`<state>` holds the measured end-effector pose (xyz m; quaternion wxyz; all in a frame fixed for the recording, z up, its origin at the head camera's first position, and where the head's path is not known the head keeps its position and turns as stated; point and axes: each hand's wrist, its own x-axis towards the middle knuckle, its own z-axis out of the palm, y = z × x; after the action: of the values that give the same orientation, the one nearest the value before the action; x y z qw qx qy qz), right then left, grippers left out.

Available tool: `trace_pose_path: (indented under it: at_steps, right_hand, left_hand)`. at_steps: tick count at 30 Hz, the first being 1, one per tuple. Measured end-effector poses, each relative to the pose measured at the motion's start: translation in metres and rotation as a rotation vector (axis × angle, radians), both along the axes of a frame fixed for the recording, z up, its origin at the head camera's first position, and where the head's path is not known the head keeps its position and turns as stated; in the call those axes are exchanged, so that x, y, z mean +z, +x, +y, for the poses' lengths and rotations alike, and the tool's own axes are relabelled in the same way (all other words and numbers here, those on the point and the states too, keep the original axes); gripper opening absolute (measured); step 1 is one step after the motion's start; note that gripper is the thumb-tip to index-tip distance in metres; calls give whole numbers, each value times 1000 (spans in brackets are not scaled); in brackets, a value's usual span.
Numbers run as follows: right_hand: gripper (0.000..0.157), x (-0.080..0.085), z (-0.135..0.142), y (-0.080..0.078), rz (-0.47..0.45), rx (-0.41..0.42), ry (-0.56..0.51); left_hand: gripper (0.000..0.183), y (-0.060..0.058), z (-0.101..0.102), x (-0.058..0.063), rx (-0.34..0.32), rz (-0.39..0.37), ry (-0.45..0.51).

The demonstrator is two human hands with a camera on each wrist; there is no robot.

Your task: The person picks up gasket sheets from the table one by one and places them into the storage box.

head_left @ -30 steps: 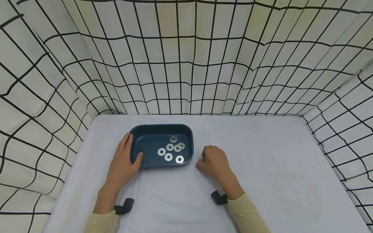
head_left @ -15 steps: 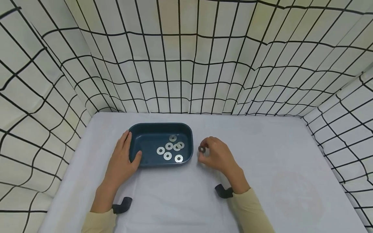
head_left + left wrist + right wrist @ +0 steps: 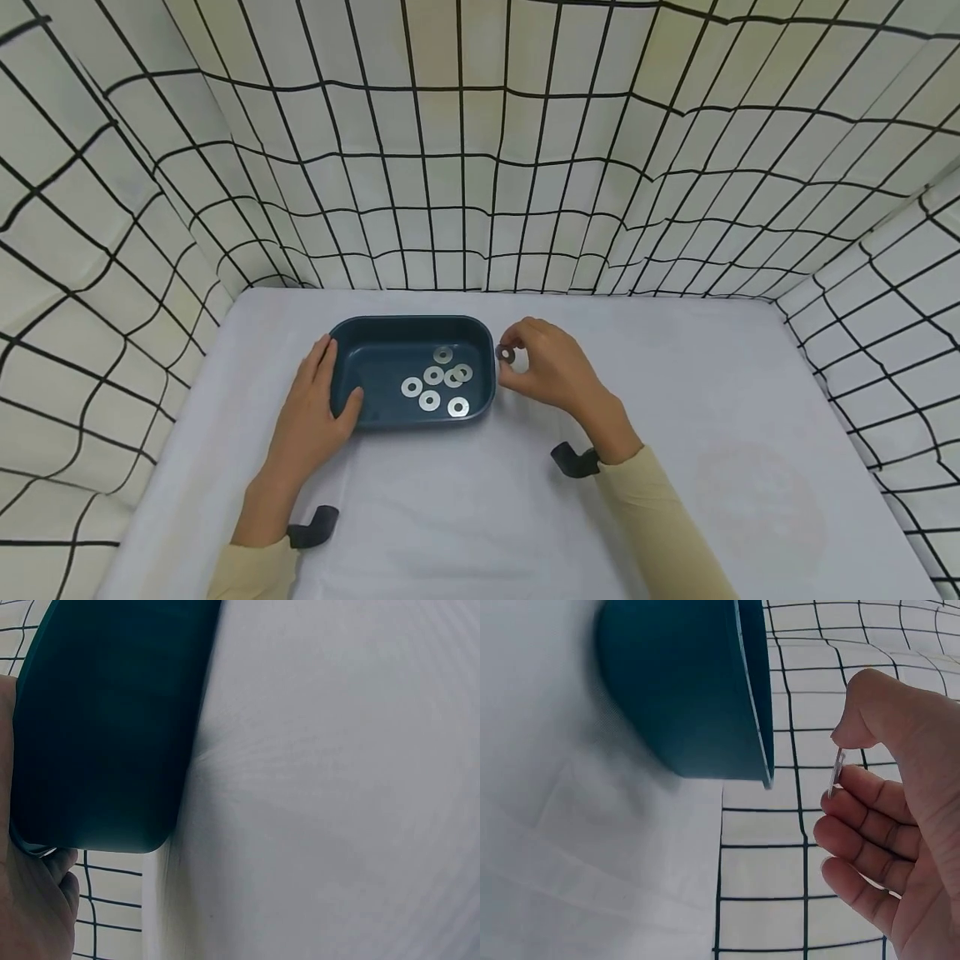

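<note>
In the head view a dark blue tray [image 3: 386,408] holds several flat metal washers [image 3: 430,401] on its right side, two of them overlapping. My left hand [image 3: 311,417] grips the tray's left end, its thumb over the near rim and its fingers along the outer side; the left wrist view shows the tray's outer wall [image 3: 112,727] close up. Just off the tray's right end, my right hand [image 3: 553,367] pinches a washer [image 3: 506,354] between thumb and fingertips. The right wrist view shows that washer edge-on, apart from the tray, with the other fingers loosely curled.
A white cloth [image 3: 450,517] covers the table. Black grid netting [image 3: 465,179] over pale sheets stands behind it and along both sides. A dark wrist mount [image 3: 576,460] juts from the right wrist, and another [image 3: 315,527] from the left.
My right hand has lifted from the cloth with the washer and moved up and slightly left, towards the tray's right rim. The left hand has kept its place on the tray.
</note>
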<state>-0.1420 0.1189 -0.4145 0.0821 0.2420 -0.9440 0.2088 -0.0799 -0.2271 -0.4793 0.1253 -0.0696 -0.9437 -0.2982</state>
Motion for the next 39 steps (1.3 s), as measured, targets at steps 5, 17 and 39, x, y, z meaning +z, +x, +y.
trace_pose_path:
  at_steps: [5, 17, 39]
  right_hand:
    - [22, 9, -14, -10, 20, 75, 17]
    - [24, 23, -44, -21, 69, 190, 145]
    - [22, 28, -84, -32, 44, 334, 130]
  left_hand:
    - [80, -2, 1, 4, -5, -5, -7]
    - [81, 0, 7, 6, 6, -41, -18]
    - [81, 0, 3, 6, 10, -56, -9]
